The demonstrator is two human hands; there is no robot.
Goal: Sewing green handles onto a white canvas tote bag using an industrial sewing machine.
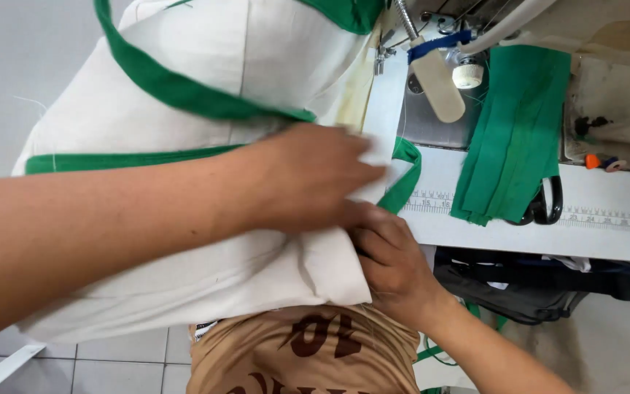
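A cream cloth piece point(184, 66) with green binding strips point(176, 91) lies across the sewing table and my lap. My left hand point(315, 175) reaches from the left and presses flat on the cloth near its right edge, fingers pinching the fabric. My right hand point(388, 255) comes up from below and grips the cloth's lower right edge. The green binding end point(406, 171) curls just right of my left fingers, close to the sewing machine head point(439, 80).
A stack of green fabric strips point(512, 138) lies on the white table point(607, 233) beside black-handled scissors point(548, 204). A ruler strip runs along the table's front. Dark cloth hangs under the table at the right. Tiled floor shows at the left.
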